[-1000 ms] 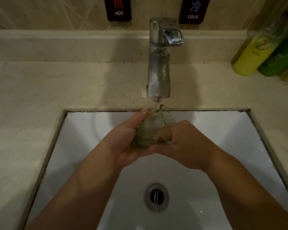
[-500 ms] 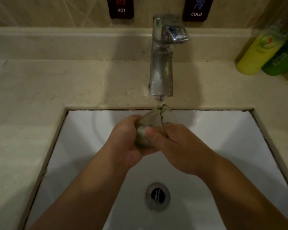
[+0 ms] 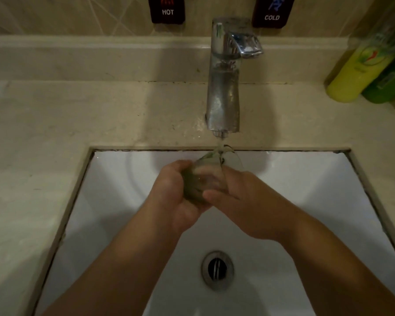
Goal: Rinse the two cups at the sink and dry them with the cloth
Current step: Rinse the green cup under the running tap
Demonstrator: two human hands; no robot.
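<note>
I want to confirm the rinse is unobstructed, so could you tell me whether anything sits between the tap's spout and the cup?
Nothing visible does. The cup, held by the left hand and right hand, sits directly under the spout, its rim in the stream.

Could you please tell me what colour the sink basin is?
The rectangular sink basin is white, shown in the head view.

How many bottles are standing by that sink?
2 for sure, both at the counter's far right corner: a yellow bottle and a green bottle right beside it. A brownish edge past the green one may be a third, cut off by the frame.
</note>
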